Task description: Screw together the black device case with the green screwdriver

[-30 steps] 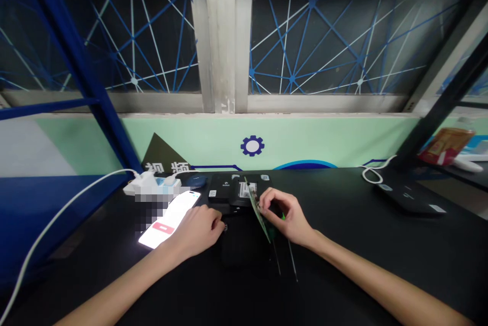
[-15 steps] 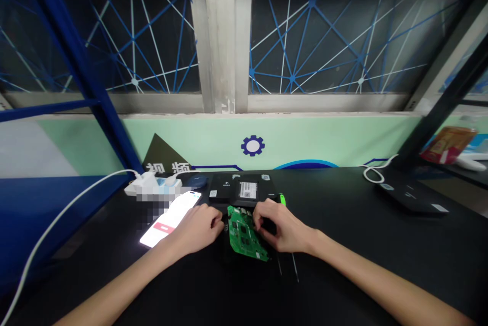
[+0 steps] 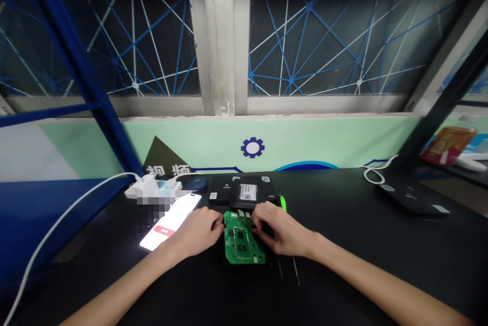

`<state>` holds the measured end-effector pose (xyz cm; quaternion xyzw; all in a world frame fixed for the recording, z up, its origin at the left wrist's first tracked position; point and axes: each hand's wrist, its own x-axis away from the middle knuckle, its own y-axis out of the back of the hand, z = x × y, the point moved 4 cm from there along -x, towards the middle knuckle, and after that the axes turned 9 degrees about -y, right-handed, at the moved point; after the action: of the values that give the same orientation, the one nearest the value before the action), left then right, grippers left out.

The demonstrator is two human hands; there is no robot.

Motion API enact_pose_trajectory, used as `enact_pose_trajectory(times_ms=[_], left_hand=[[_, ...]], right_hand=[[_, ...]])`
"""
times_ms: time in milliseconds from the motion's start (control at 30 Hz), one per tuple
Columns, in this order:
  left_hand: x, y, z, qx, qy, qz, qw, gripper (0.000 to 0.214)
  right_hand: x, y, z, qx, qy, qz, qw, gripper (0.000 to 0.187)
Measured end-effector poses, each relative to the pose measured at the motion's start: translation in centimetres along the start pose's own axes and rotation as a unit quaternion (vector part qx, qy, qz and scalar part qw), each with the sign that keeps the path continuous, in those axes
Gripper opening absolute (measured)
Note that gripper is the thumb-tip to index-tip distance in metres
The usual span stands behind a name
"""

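Note:
A green circuit board (image 3: 244, 244) lies between my hands, its chips facing up and its metal connectors at the far edge. My left hand (image 3: 202, 229) has its fingers curled closed at the board's upper left edge. My right hand (image 3: 280, 227) pinches the board at its upper right edge, with thumb and fingers bent together. What lies under the board is dark and hard to make out. Behind my right hand shows the bright green handle (image 3: 282, 203) of a tool, and thin metal shafts (image 3: 296, 270) stick out below that hand.
A black device (image 3: 223, 191) with labels lies just beyond the board. A lit phone (image 3: 171, 221) is beside my left forearm, near a white power strip (image 3: 131, 191) with plugs. Another black flat device (image 3: 412, 200) and a white cable (image 3: 375, 176) lie far right.
The circuit board has gone from tilted, with its right side raised, to nearly flat and square to me. My left fingers now meet its left edge.

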<state>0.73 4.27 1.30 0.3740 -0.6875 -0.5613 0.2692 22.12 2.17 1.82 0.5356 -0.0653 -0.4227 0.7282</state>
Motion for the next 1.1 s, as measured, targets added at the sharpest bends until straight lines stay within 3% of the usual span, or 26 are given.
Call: enact_pose_trajectory(times_ms=[367, 833, 1100], left_hand=[[-0.1, 0.0, 0.1, 0.019, -0.024, -0.004, 1.000, 0.030], [0.0, 0.1, -0.2, 0.021, -0.010, -0.002, 1.000, 0.032], [0.1, -0.4, -0.2, -0.007, 0.005, -0.010, 1.000, 0.032]], right_hand=[[0.0, 0.4, 0.2, 0.032, 0.003, 0.022, 0.999, 0.017], [-0.2, 0.4, -0.2, 0.027, 0.001, 0.017, 1.000, 0.023], [-0.3, 1.3, -0.7, 0.054, -0.050, -0.062, 0.995, 0.004]])
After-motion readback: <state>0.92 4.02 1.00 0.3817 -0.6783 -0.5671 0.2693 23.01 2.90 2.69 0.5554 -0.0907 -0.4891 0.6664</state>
